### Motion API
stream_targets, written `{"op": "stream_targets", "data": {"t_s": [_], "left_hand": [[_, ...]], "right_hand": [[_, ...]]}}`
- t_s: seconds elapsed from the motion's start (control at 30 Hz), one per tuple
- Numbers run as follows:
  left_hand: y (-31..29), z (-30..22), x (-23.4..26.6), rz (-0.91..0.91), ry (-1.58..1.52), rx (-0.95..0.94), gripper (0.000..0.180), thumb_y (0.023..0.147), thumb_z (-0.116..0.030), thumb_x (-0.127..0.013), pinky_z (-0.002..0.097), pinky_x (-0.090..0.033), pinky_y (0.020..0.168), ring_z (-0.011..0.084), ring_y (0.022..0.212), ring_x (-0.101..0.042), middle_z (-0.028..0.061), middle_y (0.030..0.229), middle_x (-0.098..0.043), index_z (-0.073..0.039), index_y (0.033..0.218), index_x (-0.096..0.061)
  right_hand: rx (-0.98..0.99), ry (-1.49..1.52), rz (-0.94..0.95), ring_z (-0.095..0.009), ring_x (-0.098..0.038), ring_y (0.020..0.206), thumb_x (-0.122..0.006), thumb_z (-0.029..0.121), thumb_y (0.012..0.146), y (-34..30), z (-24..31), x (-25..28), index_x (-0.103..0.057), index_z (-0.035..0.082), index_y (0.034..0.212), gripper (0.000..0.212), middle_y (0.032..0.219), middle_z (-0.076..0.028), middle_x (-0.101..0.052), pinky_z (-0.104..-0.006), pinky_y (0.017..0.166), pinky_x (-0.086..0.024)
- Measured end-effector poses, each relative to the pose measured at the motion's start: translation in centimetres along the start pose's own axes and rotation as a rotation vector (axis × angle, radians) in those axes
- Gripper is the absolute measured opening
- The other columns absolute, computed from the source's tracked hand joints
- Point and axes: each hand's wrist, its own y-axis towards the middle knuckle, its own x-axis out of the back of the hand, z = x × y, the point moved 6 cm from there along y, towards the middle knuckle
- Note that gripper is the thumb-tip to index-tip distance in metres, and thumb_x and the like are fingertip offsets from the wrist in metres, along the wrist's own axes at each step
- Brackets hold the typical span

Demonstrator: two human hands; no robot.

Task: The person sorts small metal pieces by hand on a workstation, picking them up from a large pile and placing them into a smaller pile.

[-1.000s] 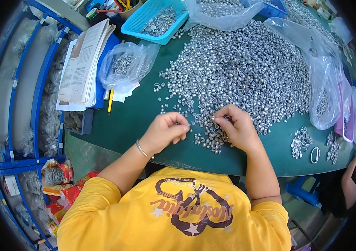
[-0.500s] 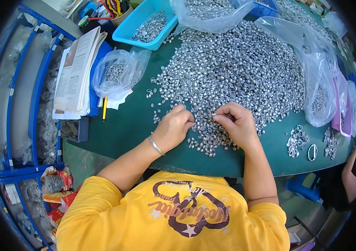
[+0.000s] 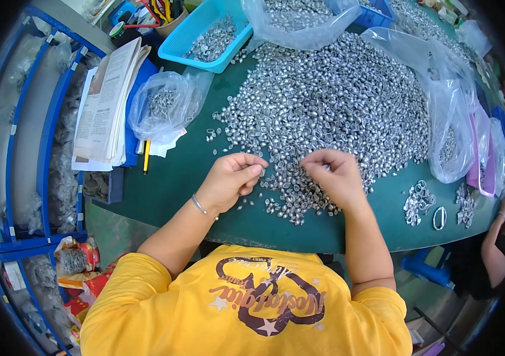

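Note:
A broad heap of small, rounded silver metal pieces (image 3: 335, 95) covers the middle of the green table (image 3: 145, 184). At the heap's near left edge, my left hand (image 3: 231, 181) has its thumb and index finger pinched on a small silver metal piece (image 3: 262, 171), mostly covered by the fingertips. To its right, over the near part of the heap, my right hand (image 3: 338, 181) is closed in a pinch. Whatever is between its fingertips is too small or hidden to name. A silver bangle (image 3: 199, 204) circles my left wrist.
At the back left stands a light blue basket (image 3: 172, 44) of metal parts. Nearer are a clear bag (image 3: 175, 98), papers (image 3: 107, 107) and a yellow pen (image 3: 146, 157). Plastic bags (image 3: 448, 130), a purple tray (image 3: 488, 178) and ring-like parts (image 3: 418, 202) lie right. Another person's arm (image 3: 496, 255) shows far right.
My left hand has shifted left and slightly toward me, turning so its thumb and fingertips show. My right hand stays nearly in place, pinched over the heap.

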Motion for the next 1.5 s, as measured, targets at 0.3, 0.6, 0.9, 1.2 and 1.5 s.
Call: {"op": "stream_targets", "data": {"t_s": [0.3, 0.6, 0.9, 1.2, 1.5], "left_hand": [[1.8, -1.8, -1.3, -0.138, 0.679, -0.428, 0.009, 0.080, -0.008, -0.063, 0.0233, -0.042, 0.051, 0.0108, 0.058, -0.050, 0.0009, 0.069, -0.056, -0.002, 0.086, -0.063], [2.3, -3.2, -3.3, -0.155, 1.230, -0.724, 0.010, 0.071, -0.006, -0.069, 0.0338, -0.045, 0.056, 0.0242, 0.059, -0.054, 0.0087, 0.069, -0.053, -0.004, 0.079, -0.063], [1.4, -3.6, -0.9, -0.200, 1.153, -0.588, 0.007, 0.071, -0.003, -0.066, 0.0294, -0.045, 0.055, 0.0202, 0.058, -0.056, 0.0083, 0.069, -0.056, -0.003, 0.079, -0.065], [2.0, -3.4, -1.8, -0.158, 1.193, -0.735, 0.008, 0.075, -0.001, -0.064, 0.0282, -0.043, 0.054, 0.0194, 0.057, -0.054, 0.0080, 0.068, -0.054, -0.002, 0.082, -0.065], [1.7, -3.1, -1.7, -0.136, 1.247, -0.649, 0.010, 0.070, -0.006, -0.070, 0.0295, -0.045, 0.054, 0.0214, 0.058, -0.056, 0.0082, 0.069, -0.055, -0.003, 0.078, -0.065]], "right_hand": [[0.353, -0.872, -0.044, -0.029, -0.060, 0.063, -0.066, 0.013, 0.074, -0.6, 0.8, -2.7, -0.065, 0.008, 0.075, 0.006, 0.072, -0.010, -0.061, -0.0370, 0.056, -0.049], [-0.231, 0.620, 0.000, -0.011, -0.046, 0.053, -0.055, 0.012, 0.084, 0.4, -0.3, 1.4, -0.055, 0.003, 0.081, 0.010, 0.065, -0.003, -0.052, -0.0191, 0.041, -0.031], [0.228, -0.874, -0.071, -0.034, -0.061, 0.067, -0.058, 0.014, 0.079, 1.0, 1.5, -2.4, -0.059, 0.004, 0.075, 0.011, 0.076, -0.014, -0.063, -0.0425, 0.060, -0.050], [0.333, -0.972, -0.072, -0.028, -0.061, 0.065, -0.061, 0.008, 0.074, 0.8, 0.7, -3.1, -0.059, 0.007, 0.073, 0.003, 0.071, -0.010, -0.060, -0.0380, 0.057, -0.050], [-0.067, 0.899, 0.155, -0.008, -0.045, 0.057, -0.054, 0.004, 0.082, 2.0, 0.4, -0.6, -0.052, 0.004, 0.083, 0.003, 0.073, -0.003, -0.055, -0.0198, 0.047, -0.038]]}}
